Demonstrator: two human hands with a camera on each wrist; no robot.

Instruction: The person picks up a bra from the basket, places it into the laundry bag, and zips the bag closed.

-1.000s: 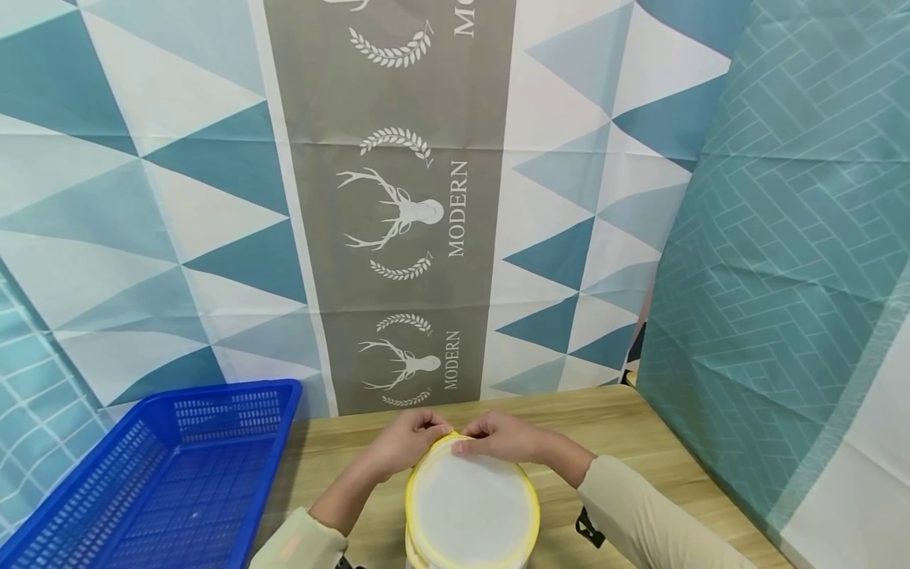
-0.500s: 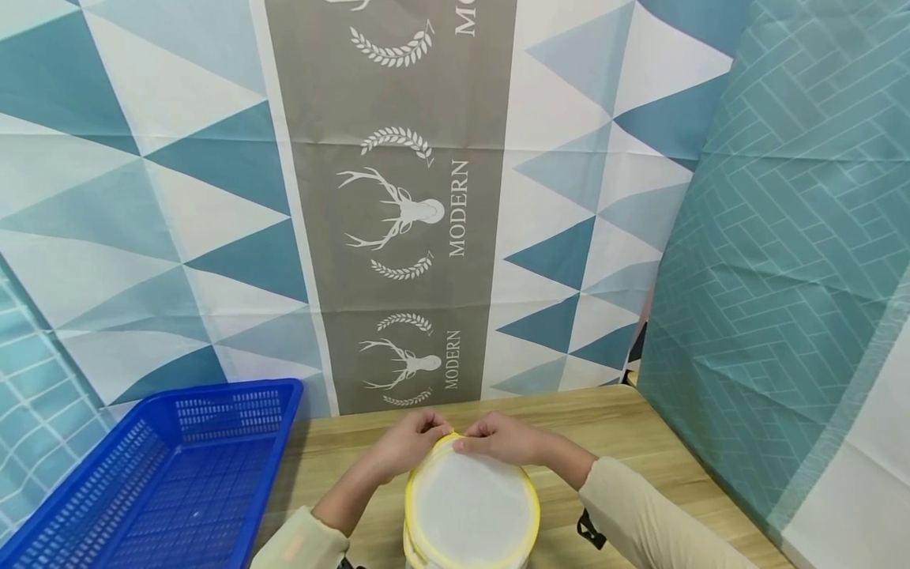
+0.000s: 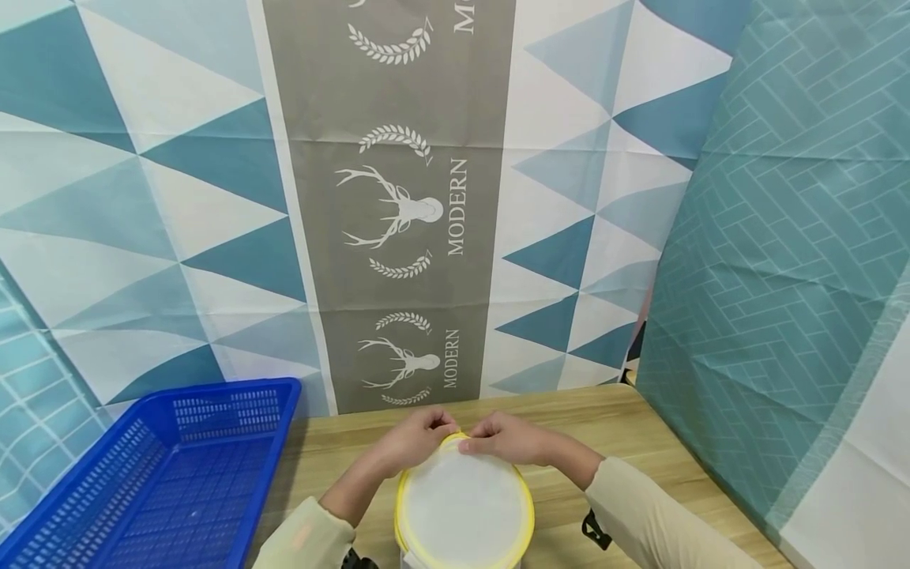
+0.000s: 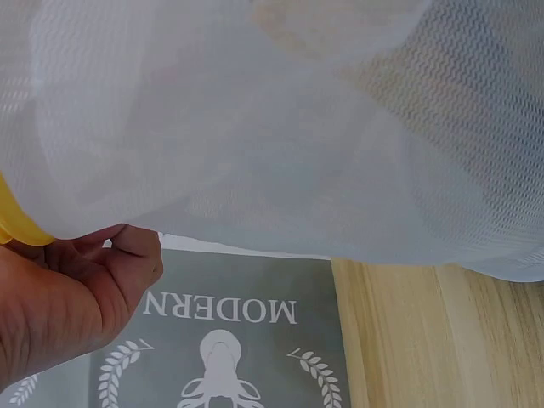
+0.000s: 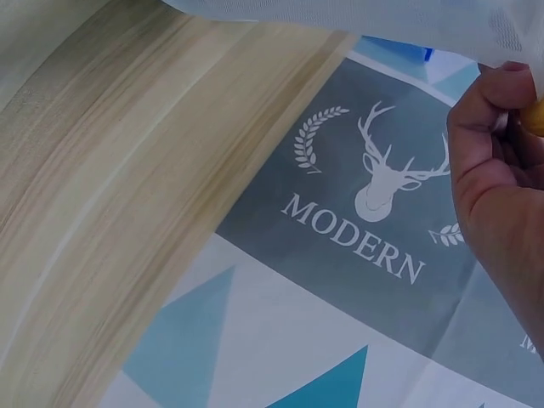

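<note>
A round white mesh laundry bag (image 3: 465, 506) with yellow trim stands on the table, its flat top facing up. My left hand (image 3: 415, 441) pinches the yellow edge at the far side of the top. Close beside it, my right hand (image 3: 508, 439) pinches the same edge, thumb lying on the white top. The left wrist view shows the bag's sheer mesh side (image 4: 255, 153) above the curled left hand (image 4: 81, 289). In the right wrist view, a bit of yellow trim (image 5: 534, 117) shows at the fingertips of the right hand (image 5: 501, 161).
A blue plastic basket (image 3: 280, 474) with slotted walls sits at the left. The wood-grain table (image 3: 604, 419) ends at a patterned cloth backdrop (image 3: 398, 276). A teal cloth (image 3: 796, 276) hangs along the right side.
The bag's top has shifted slightly to the left. Both hands have slid a little to the right along its far edge, still pinching it.
</note>
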